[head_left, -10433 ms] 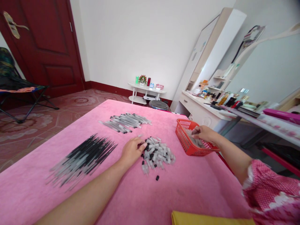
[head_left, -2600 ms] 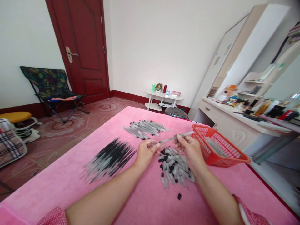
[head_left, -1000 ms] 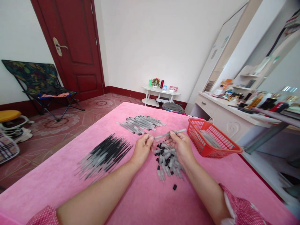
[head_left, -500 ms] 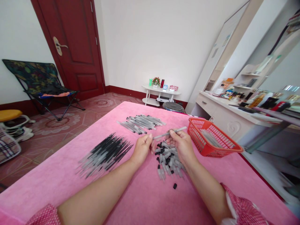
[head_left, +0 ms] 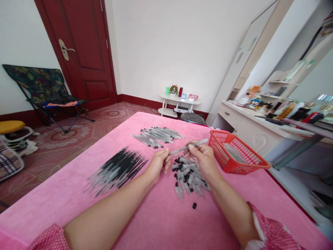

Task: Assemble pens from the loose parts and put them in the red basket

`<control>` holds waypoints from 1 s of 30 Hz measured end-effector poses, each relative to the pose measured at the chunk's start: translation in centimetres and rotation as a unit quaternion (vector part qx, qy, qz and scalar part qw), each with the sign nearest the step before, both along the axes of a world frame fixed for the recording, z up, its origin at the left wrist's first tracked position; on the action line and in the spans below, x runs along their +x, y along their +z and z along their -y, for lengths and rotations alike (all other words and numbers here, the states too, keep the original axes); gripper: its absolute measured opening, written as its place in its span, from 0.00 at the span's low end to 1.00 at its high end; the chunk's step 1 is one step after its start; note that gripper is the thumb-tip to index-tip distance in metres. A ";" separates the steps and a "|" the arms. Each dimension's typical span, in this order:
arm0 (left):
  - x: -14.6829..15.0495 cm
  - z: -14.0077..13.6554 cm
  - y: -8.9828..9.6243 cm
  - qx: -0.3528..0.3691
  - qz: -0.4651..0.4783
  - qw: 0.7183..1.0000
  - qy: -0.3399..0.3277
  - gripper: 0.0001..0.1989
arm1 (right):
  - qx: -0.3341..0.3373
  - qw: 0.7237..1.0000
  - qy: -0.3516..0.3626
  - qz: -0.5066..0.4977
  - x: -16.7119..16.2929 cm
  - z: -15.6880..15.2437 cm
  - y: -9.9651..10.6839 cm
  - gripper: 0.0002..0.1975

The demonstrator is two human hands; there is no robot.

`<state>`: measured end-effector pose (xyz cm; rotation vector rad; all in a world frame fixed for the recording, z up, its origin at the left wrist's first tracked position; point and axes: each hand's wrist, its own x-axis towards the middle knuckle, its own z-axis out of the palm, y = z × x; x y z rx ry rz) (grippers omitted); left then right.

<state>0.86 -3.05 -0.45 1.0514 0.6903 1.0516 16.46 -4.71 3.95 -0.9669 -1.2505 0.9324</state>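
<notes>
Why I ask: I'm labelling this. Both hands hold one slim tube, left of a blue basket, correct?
The colour is wrong: the head view shows an orange basket. The left hand and right hand do hold one slim tube, left of it.

i can read no text, brand, number or sign from my end; on the far right, the tall white cabinet (head_left: pixel 249 52) has small pale patches on its front, too small for me to tell whether they bear words; on the right, the bottles (head_left: pixel 286 111) crowded on the dresser (head_left: pixel 241 119) are too small and soft for me to make out any label; on the far white table (head_left: pixel 169 97), the round face of the little blue object (head_left: pixel 184 96) gives me no legible figure; near the middle, the slim pen barrel (head_left: pixel 177 151) is too blurred to show lettering.
</notes>
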 end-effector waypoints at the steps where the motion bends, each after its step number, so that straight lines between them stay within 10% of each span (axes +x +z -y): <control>1: 0.0 0.0 0.1 -0.012 0.011 1.000 -0.008 0.27 | 0.011 1.000 0.005 0.012 0.0 0.0 0.1 0.10; 12: 0.2 -0.3 -0.7 0.182 -0.065 0.979 0.060 0.17 | -0.044 0.997 -0.030 -0.050 0.3 -0.2 -0.1 0.11; 24: 0.0 0.1 -0.1 -0.010 0.052 0.993 -0.103 0.25 | 0.049 0.999 0.003 0.012 0.5 0.1 0.2 0.09; 30: 0.3 -0.1 -0.2 0.063 -0.010 0.998 0.015 0.21 | -0.002 0.998 -0.040 -0.038 0.4 -0.2 -0.2 0.11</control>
